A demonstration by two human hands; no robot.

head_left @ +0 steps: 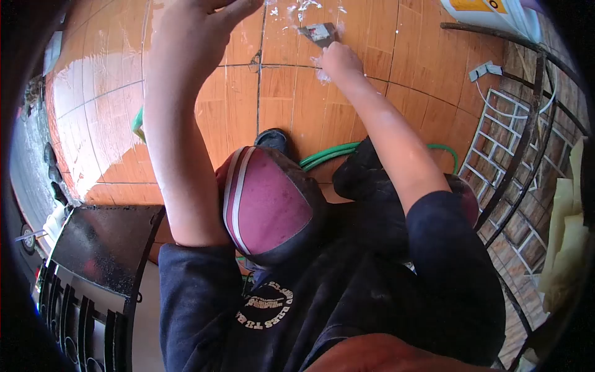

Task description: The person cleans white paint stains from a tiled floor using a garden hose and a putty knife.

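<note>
My right hand point(341, 61) is closed around the handle of a putty knife point(319, 33), with the blade tilted over the orange tile floor point(291, 93). Whitish smears mark the hand and the tiles around it. White flakes point(304, 7) lie just beyond the blade. My left hand point(201, 22) is at the top edge, with the thumb stretched to the right. The other fingers are mostly cut off by the frame, so what they touch, if anything, is hidden.
A green hose point(331, 154) runs behind my legs. At upper right stands a white bucket point(496, 15) with a yellow label, beside dark metal bars point(538, 93). A grey outlet box point(485, 70) hangs there. A black metal gate point(105, 245) is at lower left.
</note>
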